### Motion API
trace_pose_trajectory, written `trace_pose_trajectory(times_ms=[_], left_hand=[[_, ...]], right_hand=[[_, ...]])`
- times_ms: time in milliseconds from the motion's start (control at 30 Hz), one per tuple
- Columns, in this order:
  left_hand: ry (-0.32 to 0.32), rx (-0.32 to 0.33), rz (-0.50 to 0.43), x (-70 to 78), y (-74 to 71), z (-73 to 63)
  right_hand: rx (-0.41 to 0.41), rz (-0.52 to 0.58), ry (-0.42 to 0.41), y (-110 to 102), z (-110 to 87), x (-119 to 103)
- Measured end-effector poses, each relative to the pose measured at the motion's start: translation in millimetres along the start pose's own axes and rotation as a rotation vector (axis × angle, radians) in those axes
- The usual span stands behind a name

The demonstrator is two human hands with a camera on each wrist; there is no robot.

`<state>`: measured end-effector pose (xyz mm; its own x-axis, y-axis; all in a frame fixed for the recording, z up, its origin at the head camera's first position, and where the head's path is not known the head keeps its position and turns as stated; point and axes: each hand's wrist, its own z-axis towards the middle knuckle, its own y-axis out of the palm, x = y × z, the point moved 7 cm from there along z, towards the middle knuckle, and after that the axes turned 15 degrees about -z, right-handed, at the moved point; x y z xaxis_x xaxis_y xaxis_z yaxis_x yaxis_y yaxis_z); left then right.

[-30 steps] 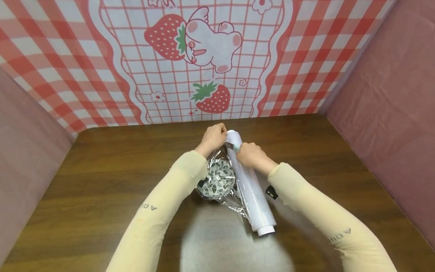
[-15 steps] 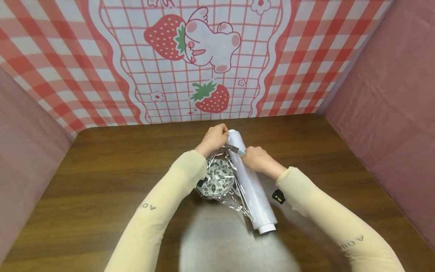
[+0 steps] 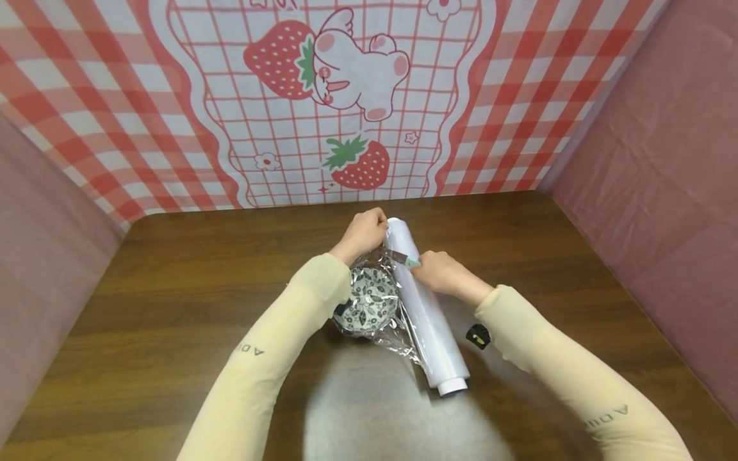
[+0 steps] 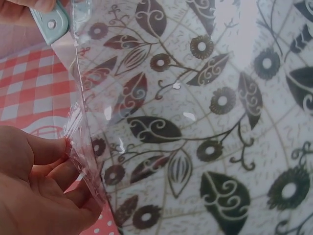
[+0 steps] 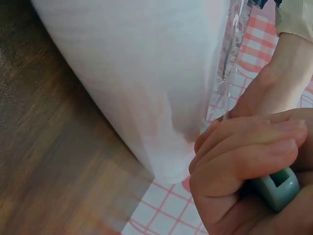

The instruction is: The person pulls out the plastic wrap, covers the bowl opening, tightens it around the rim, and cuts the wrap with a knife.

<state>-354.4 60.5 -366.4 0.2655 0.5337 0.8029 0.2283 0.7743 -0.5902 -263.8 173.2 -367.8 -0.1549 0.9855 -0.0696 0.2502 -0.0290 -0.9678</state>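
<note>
- Clear plastic film [image 3: 398,341] spans the round, white, dark-leaf-patterned dish [image 3: 369,301] left of the white cylindrical roll [image 3: 431,330].
- Left hand [image 3: 366,232] pinches the film's edge by the roll's far end, probably to hold it taut.
- Right hand [image 3: 442,271] grips a pale-green-handled knife [image 3: 411,261] at the roll, apparently for slicing; blade contact is hard to tell.
- Glossy film wrinkles along the roll's left side.

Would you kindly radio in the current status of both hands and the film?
Left hand pinching film. Right hand gripping knife, blade by roll. Film over patterned dish. No obstruction visible.
</note>
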Motion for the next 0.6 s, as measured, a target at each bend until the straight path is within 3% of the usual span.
trace_pose_trajectory(times_ms=[200, 600], left_hand=[[0.007, -0.005, 0.008, 2.1, 0.2, 0.0], [0.001, -0.011, 0.02, 0.6, 0.8, 1.0]], right_hand=[[-0.028, 0.002, 0.002, 1, -5.6, -1], [-0.009, -0.047, -0.029, 5, -18.2, -4]])
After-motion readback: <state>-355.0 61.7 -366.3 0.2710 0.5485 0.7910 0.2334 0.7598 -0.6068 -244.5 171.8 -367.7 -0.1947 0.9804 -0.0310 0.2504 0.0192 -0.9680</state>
